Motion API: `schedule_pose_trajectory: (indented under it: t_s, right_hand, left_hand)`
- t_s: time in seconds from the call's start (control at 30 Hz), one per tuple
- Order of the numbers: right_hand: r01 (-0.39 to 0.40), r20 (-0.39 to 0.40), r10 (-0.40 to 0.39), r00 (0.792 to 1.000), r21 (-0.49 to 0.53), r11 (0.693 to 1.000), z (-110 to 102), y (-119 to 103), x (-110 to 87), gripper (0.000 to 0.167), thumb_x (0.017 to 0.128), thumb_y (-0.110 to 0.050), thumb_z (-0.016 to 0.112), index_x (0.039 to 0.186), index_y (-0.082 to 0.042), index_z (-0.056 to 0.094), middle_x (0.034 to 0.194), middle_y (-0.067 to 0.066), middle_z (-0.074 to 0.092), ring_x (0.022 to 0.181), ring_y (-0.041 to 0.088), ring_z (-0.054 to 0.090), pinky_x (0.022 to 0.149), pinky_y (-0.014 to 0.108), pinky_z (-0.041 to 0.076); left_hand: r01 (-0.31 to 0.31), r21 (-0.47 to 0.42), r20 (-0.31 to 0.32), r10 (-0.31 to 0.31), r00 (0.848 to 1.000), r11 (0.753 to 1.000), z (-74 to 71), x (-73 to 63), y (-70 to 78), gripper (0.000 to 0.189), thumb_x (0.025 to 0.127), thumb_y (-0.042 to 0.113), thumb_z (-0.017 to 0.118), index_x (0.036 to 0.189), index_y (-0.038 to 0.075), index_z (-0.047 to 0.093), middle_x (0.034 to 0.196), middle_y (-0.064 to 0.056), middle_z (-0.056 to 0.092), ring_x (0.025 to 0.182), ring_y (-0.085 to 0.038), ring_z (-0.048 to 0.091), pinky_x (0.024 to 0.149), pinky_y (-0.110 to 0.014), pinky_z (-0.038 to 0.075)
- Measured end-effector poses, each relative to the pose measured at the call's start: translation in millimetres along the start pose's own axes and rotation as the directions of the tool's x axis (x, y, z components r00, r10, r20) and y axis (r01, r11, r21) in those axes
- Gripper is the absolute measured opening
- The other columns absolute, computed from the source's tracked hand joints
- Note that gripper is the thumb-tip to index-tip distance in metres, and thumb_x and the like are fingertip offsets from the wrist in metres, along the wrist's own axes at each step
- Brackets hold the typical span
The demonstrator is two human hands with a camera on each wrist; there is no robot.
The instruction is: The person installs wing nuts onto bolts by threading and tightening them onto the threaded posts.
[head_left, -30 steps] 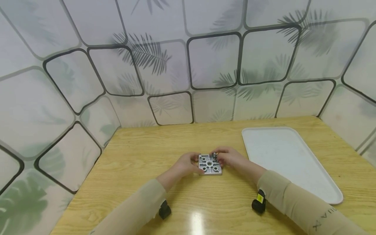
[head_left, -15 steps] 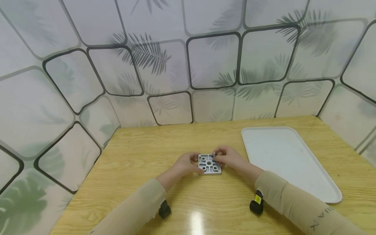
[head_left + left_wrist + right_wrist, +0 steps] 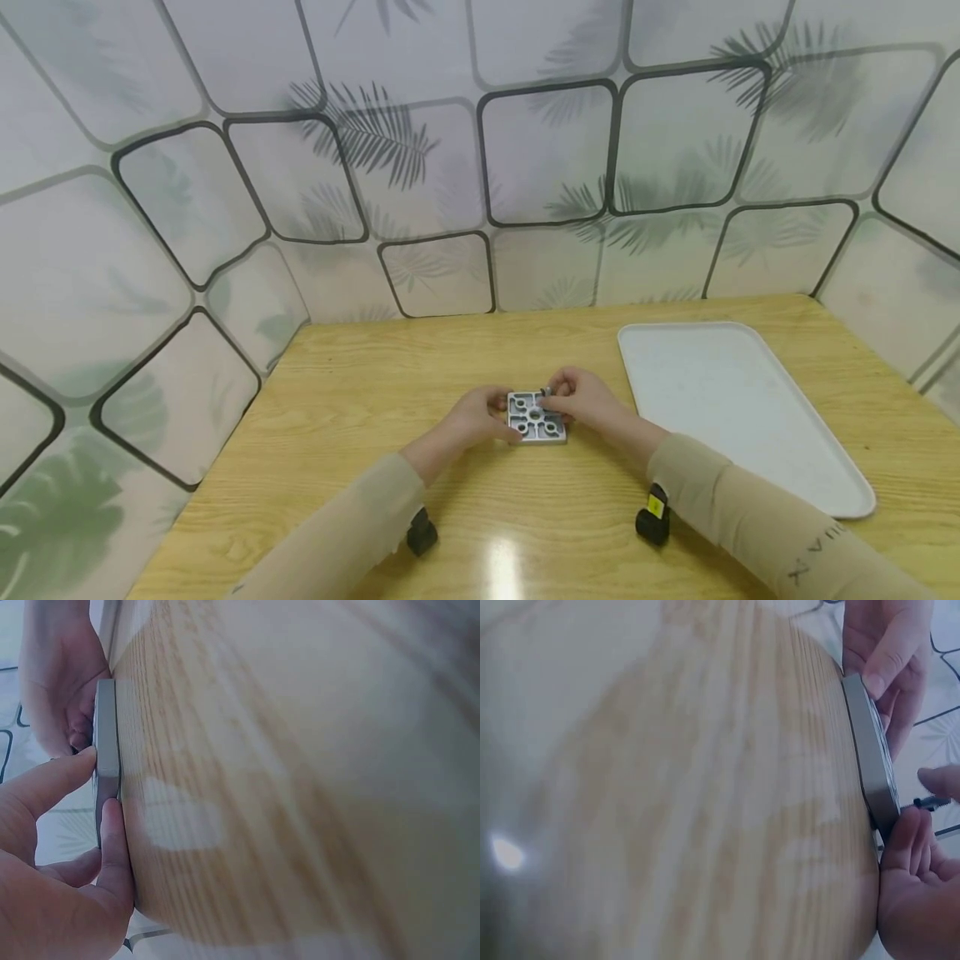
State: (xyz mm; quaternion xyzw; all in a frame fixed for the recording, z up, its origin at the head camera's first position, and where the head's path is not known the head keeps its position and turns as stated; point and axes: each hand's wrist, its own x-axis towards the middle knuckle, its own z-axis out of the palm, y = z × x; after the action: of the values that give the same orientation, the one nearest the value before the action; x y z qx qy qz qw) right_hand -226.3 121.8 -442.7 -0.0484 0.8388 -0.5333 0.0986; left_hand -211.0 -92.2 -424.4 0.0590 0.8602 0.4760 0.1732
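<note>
A square grey metal plate (image 3: 534,427) with ribs, a centre hole and round corner holes lies flat on the table. My left hand (image 3: 478,415) grips its left side, thumb over the near corner; in the left wrist view the thumb is on the plate's upper face and a fingertip along its edge (image 3: 108,727). My right hand (image 3: 588,402) is at the far right corner, pinching a small dark screw (image 3: 931,802) that stands up from the plate. Its top (image 3: 546,392) shows just past the fingers in the head view. Other right fingers touch the plate's side.
A white tray (image 3: 720,408) lies to the right on the wooden table (image 3: 390,367), close to my right forearm. Patterned fabric walls (image 3: 547,158) rise behind the table and at both sides. Black wrist cameras (image 3: 654,521) hang under the sleeves.
My right fingers shift around the screw, the thumb now crossing over the corner, and the hand has risen slightly. My left hand and the plate stay in place.
</note>
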Motion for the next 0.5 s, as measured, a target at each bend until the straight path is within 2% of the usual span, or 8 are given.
schedule_pose_trajectory:
  t_s: [0.07,0.13,0.23,0.3,0.5]
  right_hand:
    - [0.004,0.022,-0.005,1.0,0.037,0.999,-1.9,-1.5,-0.2,0.026,0.094,-0.01,0.068,0.114,0.005,0.062,0.08,0.0,0.057,0.071,0.011,0.056,0.062,0.021,0.052]
    - [0.001,0.047,-0.007,0.999,0.116,0.993,-3.6,-1.9,0.1,0.029,0.092,-0.006,0.059,0.117,0.008,0.059,0.078,0.0,0.056,0.068,0.01,0.055,0.06,0.02,0.052]
    - [-0.011,0.096,-0.012,0.995,0.236,0.972,-6.8,-1.6,-0.8,0.036,0.09,-0.004,0.048,0.122,0.012,0.054,0.078,-0.001,0.054,0.067,0.008,0.053,0.06,0.019,0.051]
    - [-0.019,0.124,-0.018,0.992,0.289,0.957,-8.6,-1.1,-1.6,0.04,0.09,-0.002,0.045,0.126,0.014,0.053,0.08,-0.001,0.053,0.068,0.008,0.052,0.061,0.018,0.051]
    - [-0.009,0.164,-0.038,0.986,0.279,0.96,-10.8,1.7,-1.8,0.047,0.093,-0.002,0.044,0.136,0.015,0.055,0.087,-0.001,0.056,0.075,0.009,0.053,0.066,0.02,0.052]
  left_hand:
    - [0.002,-0.005,-0.003,-0.002,1.0,1.0,0.2,-0.6,0.5,0.077,0.078,0.0,0.09,0.148,0.0,0.057,0.124,-0.012,0.066,0.098,-0.018,0.062,0.09,-0.029,0.055]
    - [-0.003,-0.005,-0.004,0.003,1.0,1.0,0.2,-1.2,0.6,0.077,0.078,-0.001,0.09,0.148,0.0,0.058,0.123,-0.012,0.067,0.098,-0.018,0.062,0.091,-0.029,0.055]
    - [-0.011,-0.003,-0.007,0.011,1.0,1.0,0.1,-1.4,1.0,0.077,0.078,-0.002,0.089,0.147,-0.001,0.058,0.122,-0.013,0.067,0.098,-0.019,0.062,0.09,-0.029,0.055]
    - [-0.016,0.0,-0.006,0.016,1.0,1.0,0.1,-1.2,0.9,0.077,0.078,-0.002,0.089,0.147,-0.002,0.057,0.123,-0.013,0.067,0.098,-0.019,0.062,0.09,-0.03,0.055]
    - [-0.012,-0.002,-0.005,0.012,1.0,1.0,1.3,-0.1,-0.7,0.077,0.078,-0.002,0.089,0.147,-0.002,0.057,0.123,-0.013,0.067,0.098,-0.019,0.063,0.092,-0.03,0.056]
